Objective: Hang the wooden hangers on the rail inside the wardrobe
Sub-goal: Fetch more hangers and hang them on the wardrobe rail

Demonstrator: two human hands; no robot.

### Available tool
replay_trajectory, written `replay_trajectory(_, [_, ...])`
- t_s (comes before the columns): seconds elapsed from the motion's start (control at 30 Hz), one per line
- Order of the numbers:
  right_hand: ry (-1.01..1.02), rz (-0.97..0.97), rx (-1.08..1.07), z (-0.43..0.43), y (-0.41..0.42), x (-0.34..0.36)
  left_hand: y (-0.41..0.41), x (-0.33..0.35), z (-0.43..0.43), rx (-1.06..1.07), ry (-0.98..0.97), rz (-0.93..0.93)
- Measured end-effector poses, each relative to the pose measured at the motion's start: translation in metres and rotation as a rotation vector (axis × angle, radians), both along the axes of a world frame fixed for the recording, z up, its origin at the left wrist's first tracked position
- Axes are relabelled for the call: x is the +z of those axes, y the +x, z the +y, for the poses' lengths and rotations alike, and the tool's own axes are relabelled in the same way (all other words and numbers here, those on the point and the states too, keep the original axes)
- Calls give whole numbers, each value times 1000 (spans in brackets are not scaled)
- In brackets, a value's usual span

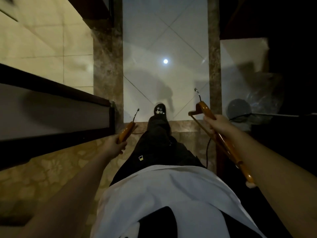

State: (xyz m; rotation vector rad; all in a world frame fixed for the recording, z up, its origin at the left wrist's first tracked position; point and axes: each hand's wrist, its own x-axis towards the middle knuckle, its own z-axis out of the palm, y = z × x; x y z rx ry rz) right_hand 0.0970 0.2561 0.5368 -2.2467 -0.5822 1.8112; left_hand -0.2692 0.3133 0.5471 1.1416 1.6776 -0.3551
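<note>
My left hand [115, 145] grips a wooden hanger [127, 131] seen edge-on, its metal hook pointing forward over the floor. My right hand [217, 124] grips a second wooden hanger [204, 109] by one shoulder arm. This hanger's far arm runs back along my right forearm, and its metal hook points up and forward. Both hands hang low at my sides, either side of my legs. No wardrobe and no rail show in the head view.
I look down at a glossy white tiled floor [164, 48] with brown marble borders [108, 69]. My foot in a dark shoe [159, 110] is stepping forward. A dark-edged ledge [51, 107] runs along the left. A fan [240, 110] and a cable stand at the right.
</note>
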Motion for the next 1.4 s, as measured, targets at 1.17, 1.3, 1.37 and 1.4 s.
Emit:
replay_trajectory(1.17, [15, -177, 2, 395, 278, 29, 292, 15, 462, -135, 294, 6])
replay_trajectory(1.3, [150, -183, 8, 490, 300, 30, 284, 13, 496, -46, 259, 46])
replay_trajectory(1.37, [202, -178, 7, 538, 305, 29, 277, 9, 516, -24, 239, 54])
replay_trajectory(1.4, [230, -179, 6, 561, 307, 28, 274, 7, 529, -14, 227, 46])
